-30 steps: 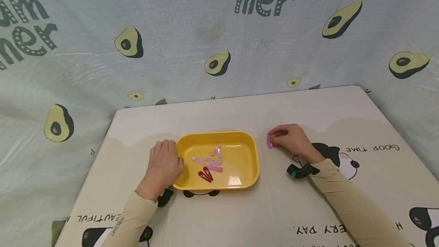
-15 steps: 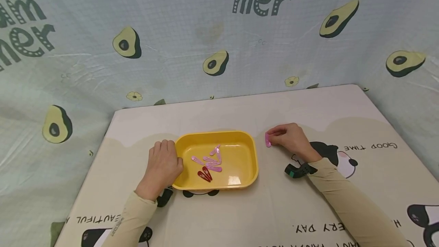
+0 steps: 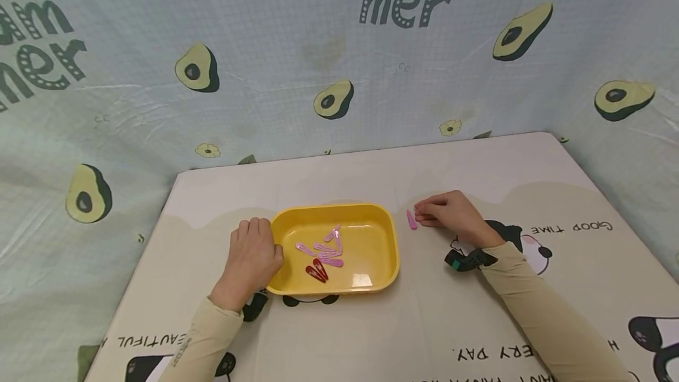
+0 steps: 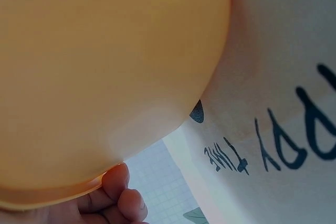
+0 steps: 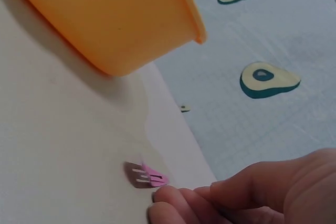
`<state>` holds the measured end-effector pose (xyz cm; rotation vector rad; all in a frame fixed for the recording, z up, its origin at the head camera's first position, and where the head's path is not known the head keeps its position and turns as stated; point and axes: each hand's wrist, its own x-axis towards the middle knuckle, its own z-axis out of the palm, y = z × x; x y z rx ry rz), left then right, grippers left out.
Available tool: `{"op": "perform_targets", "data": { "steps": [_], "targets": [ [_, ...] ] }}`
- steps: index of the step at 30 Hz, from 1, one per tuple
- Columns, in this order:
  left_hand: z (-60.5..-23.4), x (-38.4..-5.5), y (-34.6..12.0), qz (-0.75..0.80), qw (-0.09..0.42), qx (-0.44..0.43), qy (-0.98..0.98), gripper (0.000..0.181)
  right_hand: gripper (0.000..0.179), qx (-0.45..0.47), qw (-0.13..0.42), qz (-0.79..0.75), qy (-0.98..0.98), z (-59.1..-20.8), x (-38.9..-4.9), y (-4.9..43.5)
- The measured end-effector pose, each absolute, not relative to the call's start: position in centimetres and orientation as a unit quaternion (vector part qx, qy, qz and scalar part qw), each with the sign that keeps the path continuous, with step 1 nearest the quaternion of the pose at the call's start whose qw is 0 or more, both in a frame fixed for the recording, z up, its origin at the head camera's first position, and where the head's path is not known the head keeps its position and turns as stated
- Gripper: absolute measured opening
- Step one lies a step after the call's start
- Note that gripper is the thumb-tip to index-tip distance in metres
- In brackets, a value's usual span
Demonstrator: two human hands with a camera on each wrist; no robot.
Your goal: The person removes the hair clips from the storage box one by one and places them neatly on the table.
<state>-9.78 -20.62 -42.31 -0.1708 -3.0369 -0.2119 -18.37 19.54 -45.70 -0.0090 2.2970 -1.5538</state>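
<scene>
My left hand (image 3: 251, 258) grips the left rim of a yellow plastic tray (image 3: 382, 279), fingers curled over the edge. In the left wrist view its fingertips (image 4: 116, 178) show at the tray's rim. Several pink snap hair clips (image 3: 332, 262) and two dark red hair clips (image 3: 316, 273) lie inside, left of the middle. Right of the tray, one pink hair clip (image 3: 411, 220) rests on the table. My right hand (image 3: 451, 214) is just beside that clip, fingertips close to its end. In the right wrist view this pink clip (image 5: 157, 178) shows its metal prongs spread apart.
A pale printed cloth (image 3: 424, 323) covers the table, with panda pictures and lettering. Behind the table's back edge hangs a light sheet (image 3: 265, 28) with avocado prints. Each wrist wears a dark band, such as the right wristband (image 3: 469, 260).
The pink clip, earlier pinched in my right fingertips, now lies apart from them on the table. My right hand has shifted slightly right of it. The left hand and tray stay put.
</scene>
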Motion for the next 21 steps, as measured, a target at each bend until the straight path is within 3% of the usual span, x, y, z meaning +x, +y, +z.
{"op": "perform_targets", "data": {
  "steps": [21],
  "targets": [
    [-42.7, -9.7, -21.0, -0.085, 0.077, -0.063, -0.991, 0.017, 0.044, -0.032, 0.173, -0.557, 0.811, -43.5, -18.5, 19.2]
  ]
}}
